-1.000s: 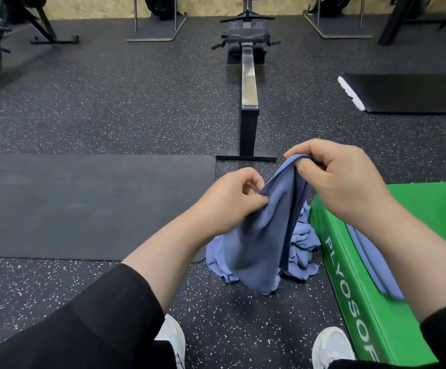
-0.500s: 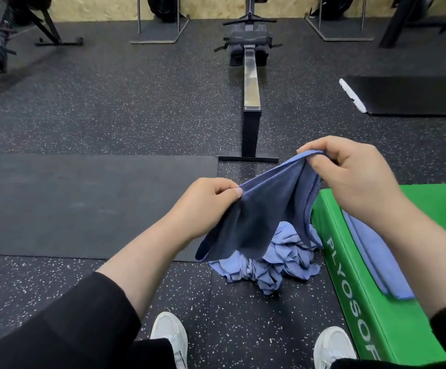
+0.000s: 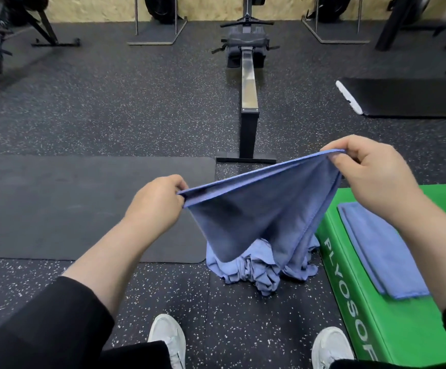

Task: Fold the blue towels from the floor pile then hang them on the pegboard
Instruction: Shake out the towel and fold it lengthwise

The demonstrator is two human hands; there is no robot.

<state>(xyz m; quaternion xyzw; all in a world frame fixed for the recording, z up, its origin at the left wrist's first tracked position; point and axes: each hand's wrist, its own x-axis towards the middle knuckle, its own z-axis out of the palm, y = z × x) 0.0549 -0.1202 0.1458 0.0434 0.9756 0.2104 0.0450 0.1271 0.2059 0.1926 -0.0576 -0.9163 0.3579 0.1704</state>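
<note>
The left hand (image 3: 154, 206) and right hand (image 3: 376, 174) each pinch one end of the top hem of a blue towel (image 3: 264, 214), fingers clamped on the cloth, hem taut between them and rising toward the right. The towel hangs above the pile (image 3: 259, 270) on the floor (image 3: 110, 102). A folded towel (image 3: 381, 251) lies flat on the green box (image 3: 413, 323), near its left edge.

1. The held towel (image 3: 264, 209) is dusty blue.
2. The floor pile (image 3: 256, 270) is paler blue.
3. The box (image 3: 402, 328) is bright green with white lettering.
4. The floor (image 3: 110, 102) is black, speckled white.
5. The shoes (image 3: 167, 336) are white.
</note>
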